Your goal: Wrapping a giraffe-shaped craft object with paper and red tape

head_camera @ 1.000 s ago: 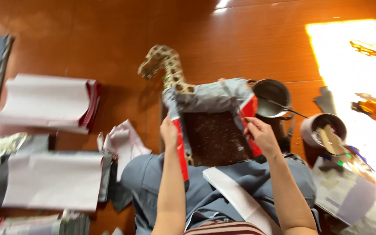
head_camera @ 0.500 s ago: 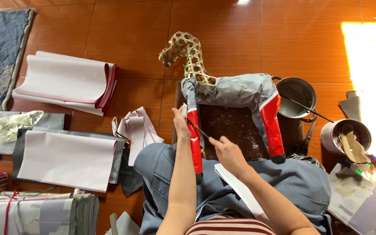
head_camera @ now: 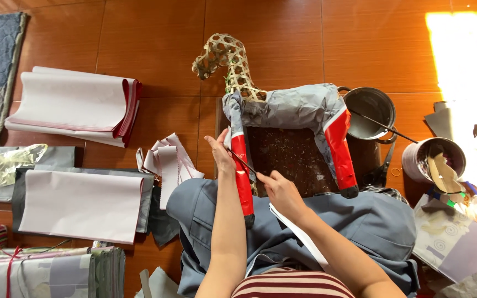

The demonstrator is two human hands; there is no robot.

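Bamboo-frame horse figure [head_camera: 282, 127], centre of frame, is laid across the lap over grey trousers [head_camera: 371, 221], woven head and neck bare toward the top, body wrapped in grey paper, two legs wrapped red. The near red leg [head_camera: 242, 176] is braced from the left by the left hand [head_camera: 222, 154]: fingers spread flat against it, presumably so it is kept from shifting under the tool. A thin dark brush or stick [head_camera: 241, 161] is pinched in the right hand [head_camera: 280, 190], thumb against fingertips, tip laid on the red wrap just below the grey edge; glue or a seam may be being worked there, but the tip is too small to tell.

A metal pot [head_camera: 368, 105] with a stick across it and a round tin [head_camera: 432, 160] with scraps are kept at right of frame, near the right hand. Cut paper strips [head_camera: 167, 163] lie just left of the knee.

Surface: polished red-brown wood floor [head_camera: 282, 38]. Folded white and red paper stacks [head_camera: 73, 105] are at upper left, grey sheets lower left, a blue quilted mat at the far left edge. A hard sunlight patch is at upper right.
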